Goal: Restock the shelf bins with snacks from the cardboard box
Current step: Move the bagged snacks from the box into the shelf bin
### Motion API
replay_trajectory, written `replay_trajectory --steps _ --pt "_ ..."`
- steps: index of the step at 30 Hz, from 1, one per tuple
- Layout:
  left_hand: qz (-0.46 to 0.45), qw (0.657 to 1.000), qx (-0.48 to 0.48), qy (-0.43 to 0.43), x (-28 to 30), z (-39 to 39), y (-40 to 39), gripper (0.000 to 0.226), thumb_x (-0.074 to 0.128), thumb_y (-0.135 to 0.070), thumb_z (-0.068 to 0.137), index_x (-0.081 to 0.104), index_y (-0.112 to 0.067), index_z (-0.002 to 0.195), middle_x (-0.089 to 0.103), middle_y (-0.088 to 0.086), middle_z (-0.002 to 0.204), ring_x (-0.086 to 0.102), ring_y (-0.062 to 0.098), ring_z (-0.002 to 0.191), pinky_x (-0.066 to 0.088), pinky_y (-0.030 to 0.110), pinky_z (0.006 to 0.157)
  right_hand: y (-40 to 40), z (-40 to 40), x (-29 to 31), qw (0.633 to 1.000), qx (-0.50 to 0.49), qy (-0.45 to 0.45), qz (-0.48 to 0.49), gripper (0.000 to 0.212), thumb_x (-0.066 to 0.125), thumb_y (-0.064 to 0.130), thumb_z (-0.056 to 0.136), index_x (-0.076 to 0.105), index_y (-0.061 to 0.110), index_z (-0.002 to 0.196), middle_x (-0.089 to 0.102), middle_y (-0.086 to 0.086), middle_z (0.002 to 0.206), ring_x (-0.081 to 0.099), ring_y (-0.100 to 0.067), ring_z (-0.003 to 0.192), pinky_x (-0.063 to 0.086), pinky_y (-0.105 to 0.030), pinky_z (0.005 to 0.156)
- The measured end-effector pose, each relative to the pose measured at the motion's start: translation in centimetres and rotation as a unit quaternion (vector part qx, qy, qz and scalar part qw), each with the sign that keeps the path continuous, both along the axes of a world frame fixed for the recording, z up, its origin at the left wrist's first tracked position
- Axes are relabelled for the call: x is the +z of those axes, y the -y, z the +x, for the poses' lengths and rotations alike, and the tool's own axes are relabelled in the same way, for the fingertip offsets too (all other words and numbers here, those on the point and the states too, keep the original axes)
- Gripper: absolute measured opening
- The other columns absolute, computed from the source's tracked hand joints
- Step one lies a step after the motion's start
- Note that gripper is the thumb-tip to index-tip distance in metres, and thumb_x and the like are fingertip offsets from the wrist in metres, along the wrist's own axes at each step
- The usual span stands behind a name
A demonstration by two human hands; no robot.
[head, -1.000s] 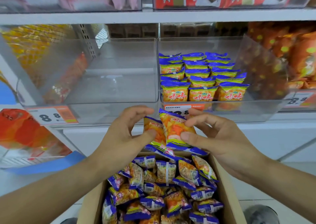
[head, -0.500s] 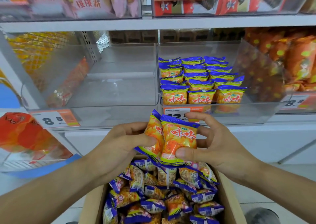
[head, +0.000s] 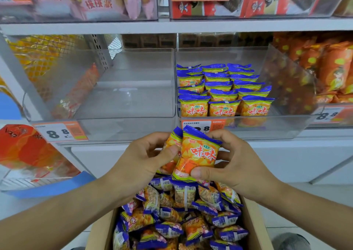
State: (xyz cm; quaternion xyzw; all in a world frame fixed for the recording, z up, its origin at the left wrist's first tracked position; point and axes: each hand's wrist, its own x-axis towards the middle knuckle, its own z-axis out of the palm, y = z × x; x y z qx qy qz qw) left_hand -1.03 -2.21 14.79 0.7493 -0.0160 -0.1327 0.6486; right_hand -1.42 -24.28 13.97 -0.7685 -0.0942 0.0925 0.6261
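Observation:
Two orange-and-blue snack packets (head: 196, 154) stand upright together above the cardboard box (head: 254, 228). My left hand (head: 141, 163) grips the rear packet from the left, thumb on its front. My right hand (head: 233, 163) grips the front packet from the right, thumb at its lower edge. The box below is full of several loose packets (head: 179, 217) of the same kind. Straight ahead, a clear shelf bin (head: 286, 123) holds neat rows of the same packets (head: 223, 89). The clear bin (head: 124, 123) to its left holds nothing.
Price tags (head: 59, 133) hang on the bin fronts. Orange bags (head: 332, 70) fill the bin at the right, yellow mesh packs (head: 38, 58) the one at the left. The upper shelf (head: 172, 27) carries pink and red packages. A red bag (head: 23, 146) sits lower left.
Both hands have turned the two packets upright with the printed front facing me and drawn them together. They sit slightly higher, nearer the bin front.

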Motion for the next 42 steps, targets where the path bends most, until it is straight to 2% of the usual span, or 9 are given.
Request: replay_trajectory --steps 4,10,15,19,25,30,33,40,42 --pt "-0.004 0.999 0.031 -0.011 -0.4 0.1 0.0 0.037 0.064 -0.036 0.084 0.069 -0.023 0.118 0.075 -0.002 0.111 0.073 0.019 0.101 0.058 0.042 0.090 0.5 0.4 0.3 0.997 -0.011 0.045 -0.062 0.070 0.090 0.046 0.051 0.056 0.049 0.112 0.067 0.026 0.103 0.069 -0.004 0.089 0.055 -0.020 0.064" --pt "-0.049 0.998 0.018 -0.039 -0.3 0.0 0.9 0.050 0.069 -0.045 0.077 0.065 -0.021 0.120 0.076 -0.001 0.110 0.073 0.019 0.101 0.055 0.039 0.090 1.2 0.9 0.6 0.996 0.008 0.065 -0.054 0.071 0.092 0.035 0.053 0.057 0.044 0.114 0.066 0.027 0.102 0.067 0.002 0.093 0.053 -0.015 0.063" --pt "0.026 0.999 0.009 0.041 0.0 0.3 0.7 0.061 0.077 -0.056 0.065 0.061 -0.025 0.115 0.075 -0.012 0.107 0.072 0.010 0.099 0.060 0.029 0.078 1.8 1.1 1.1 0.993 0.035 0.086 -0.079 0.074 0.095 0.040 0.051 0.056 0.043 0.114 0.064 0.023 0.112 0.068 -0.008 0.100 0.057 -0.026 0.063" --pt "-0.012 0.989 0.002 0.148 1.2 1.1 0.8 0.052 0.082 -0.039 0.070 0.058 -0.021 0.113 0.075 -0.007 0.103 0.072 0.013 0.098 0.059 0.024 0.075 2.7 1.3 3.2 0.989 0.068 0.125 -0.035 0.054 0.089 0.032 0.067 0.062 0.033 0.114 0.067 0.010 0.121 0.069 -0.018 0.104 0.061 -0.039 0.070" --pt "-0.046 0.946 0.049 0.318 4.1 3.7 2.7 0.040 0.080 -0.028 0.073 0.058 -0.031 0.107 0.065 -0.011 0.106 0.071 0.014 0.098 0.057 0.021 0.076 4.7 3.0 6.4 0.959 -0.071 0.274 0.010 0.031 0.081 0.026 0.078 0.063 0.034 0.103 0.072 -0.003 0.107 0.074 -0.022 0.092 0.062 -0.045 0.074" --pt "-0.016 0.912 0.065 0.404 4.0 7.0 4.0 0.035 0.073 -0.010 0.086 0.058 -0.026 0.114 0.066 -0.005 0.114 0.066 0.015 0.106 0.056 0.031 0.088 7.2 5.7 5.6 0.927 -0.181 0.319 -0.078 0.036 0.077 0.027 0.082 0.055 0.039 0.108 0.068 -0.006 0.112 0.072 -0.018 0.097 0.060 -0.046 0.081" --pt "-0.007 0.923 0.041 0.383 3.2 7.6 4.8 0.039 0.074 0.001 0.086 0.058 -0.026 0.110 0.061 -0.001 0.118 0.064 0.005 0.109 0.057 0.022 0.082 7.7 6.8 4.1 0.923 -0.199 0.296 -0.143 0.038 0.077 0.032 0.081 0.055 0.043 0.109 0.065 -0.008 0.117 0.071 -0.017 0.094 0.060 -0.047 0.075" --pt "0.096 0.924 0.051 0.367 1.9 8.7 5.1 0.048 0.081 -0.008 0.082 0.051 -0.043 0.096 0.056 -0.005 0.125 0.060 0.003 0.113 0.061 0.030 0.078 7.9 8.2 2.8 0.912 -0.166 0.278 -0.251 0.040 0.078 0.019 0.085 0.056 0.041 0.110 0.057 0.002 0.112 0.068 -0.017 0.083 0.060 -0.045 0.074" --pt "0.113 0.922 0.044 0.367 1.7 9.0 5.1 0.042 0.081 -0.012 0.082 0.052 -0.039 0.096 0.056 -0.006 0.125 0.061 0.006 0.113 0.061 0.036 0.080 8.0 8.6 2.7 0.904 -0.165 0.276 -0.281 0.035 0.078 0.020 0.085 0.058 0.037 0.107 0.056 0.005 0.109 0.063 -0.005 0.081 0.057 -0.033 0.077"
